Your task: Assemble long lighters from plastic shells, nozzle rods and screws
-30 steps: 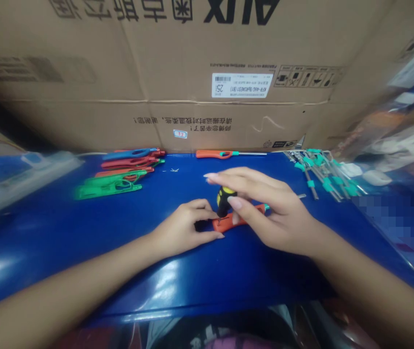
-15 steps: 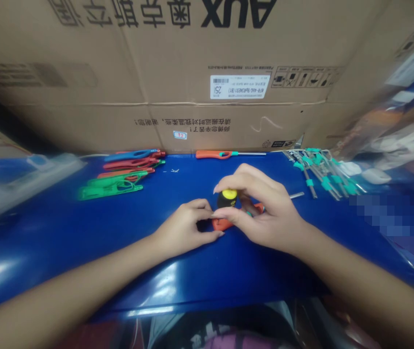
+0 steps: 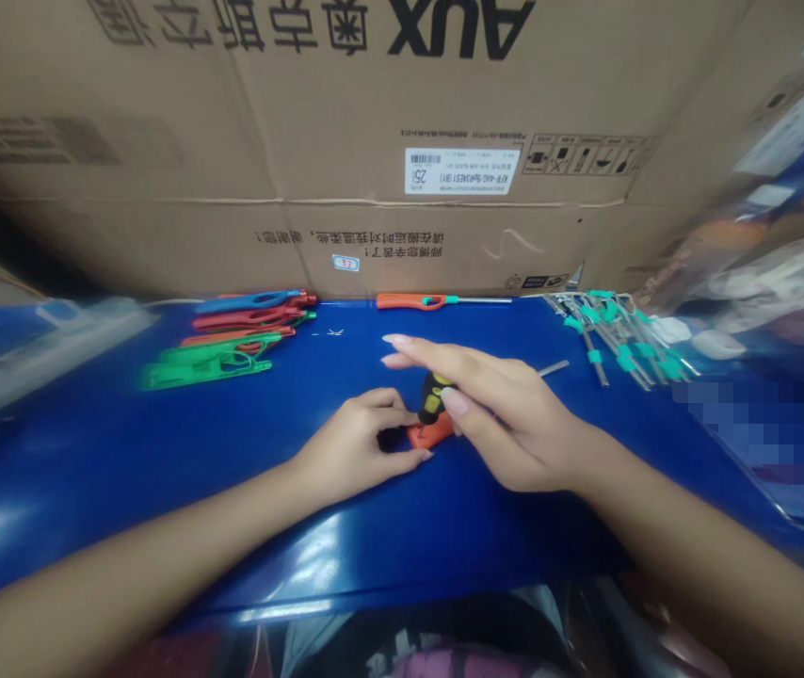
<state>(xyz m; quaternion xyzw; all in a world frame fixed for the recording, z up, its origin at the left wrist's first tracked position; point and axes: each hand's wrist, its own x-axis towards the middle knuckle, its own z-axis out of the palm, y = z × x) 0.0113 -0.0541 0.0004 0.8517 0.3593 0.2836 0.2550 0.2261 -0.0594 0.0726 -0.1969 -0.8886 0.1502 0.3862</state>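
Observation:
An orange lighter body (image 3: 436, 431) lies flat on the blue table, its metal tube (image 3: 554, 368) sticking out past my right hand. My left hand (image 3: 356, 438) pinches the near left end of this lighter between thumb and fingers. Over that end stands a short screwdriver (image 3: 432, 403) with a black and yellow handle, slightly tilted; its tip meets the lighter near my left fingertips. My right hand (image 3: 519, 414) has its thumb against the handle and its fingers stretched over the top. Part of the lighter is hidden beneath the right hand.
Several blue, red and green lighter shells (image 3: 250, 325) lie at the left. One assembled orange lighter (image 3: 409, 301) rests along the cardboard box (image 3: 345, 122) behind. Several metal tubes with teal parts (image 3: 624, 344) are piled at the right. A clear plastic container (image 3: 56, 353) is at far left.
My right hand has rolled on the screwdriver handle: the fingers have straightened toward the left and the thumb has slid forward. The handle now tilts more. My left hand keeps its place on the lighter.

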